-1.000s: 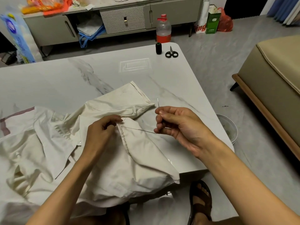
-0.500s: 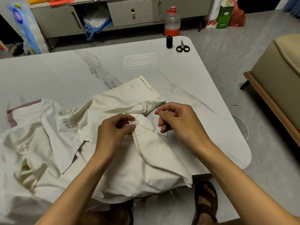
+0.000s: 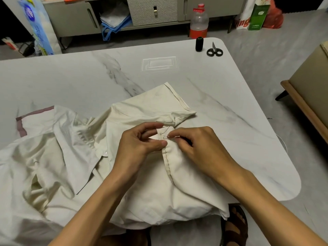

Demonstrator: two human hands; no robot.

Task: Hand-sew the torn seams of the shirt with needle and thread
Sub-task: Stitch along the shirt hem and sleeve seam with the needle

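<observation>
Right hand (image 3: pixel 200 148) moved leftward; thin needle (image 3: pixel 169 137) meets creased shirt (image 3: pixel 142 192).

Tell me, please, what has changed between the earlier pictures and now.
The right hand, gripping the needle, moved left from its pulled-out position back to the shirt seam; the needle tip now meets the fold. The left hand still pinches that fold. The spool and scissors stayed at the far corner.
</observation>
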